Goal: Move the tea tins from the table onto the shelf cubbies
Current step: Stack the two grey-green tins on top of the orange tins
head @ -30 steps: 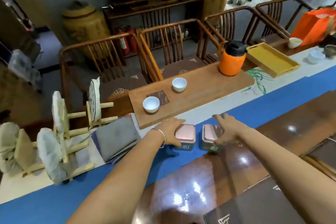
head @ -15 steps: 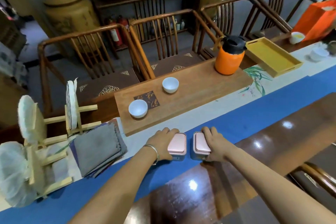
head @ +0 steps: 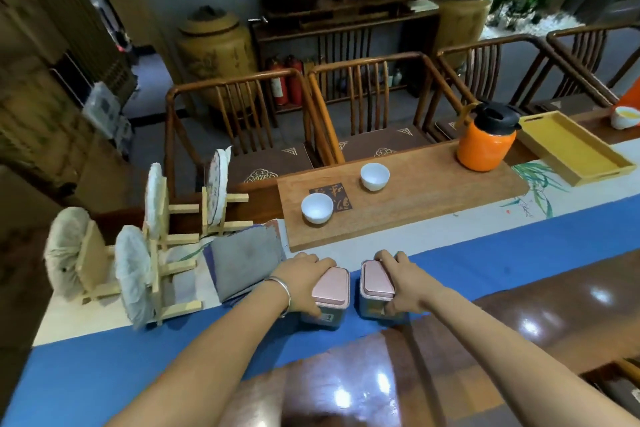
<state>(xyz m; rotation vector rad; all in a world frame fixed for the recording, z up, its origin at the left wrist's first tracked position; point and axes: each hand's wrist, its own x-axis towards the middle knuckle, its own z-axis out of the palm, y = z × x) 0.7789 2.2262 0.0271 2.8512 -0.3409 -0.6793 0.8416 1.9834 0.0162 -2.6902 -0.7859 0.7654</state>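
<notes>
Two small square tea tins with pink lids and blue sides stand side by side on the blue table runner (head: 519,253). My left hand (head: 299,282) grips the left tea tin (head: 330,289) from its left side, thumb at the near edge, fingers over the far edge. My right hand (head: 403,282) grips the right tea tin (head: 374,282) from its right side in the same way. A narrow gap separates the tins. Both appear to rest on the runner. No shelf cubbies are in view.
Behind the tins lies a wooden tea board (head: 415,198) with two white cups (head: 317,208) and an orange flask (head: 485,140). Folded grey cloths (head: 246,260) and wrapped tea cakes on wooden stands (head: 145,267) sit left. A yellow tray (head: 571,149) is far right. Wooden chairs line the far side.
Both hands have closed from resting loosely over the tins to gripping them by their outer sides. The camera view has shifted; the tins stay on the runner.
</notes>
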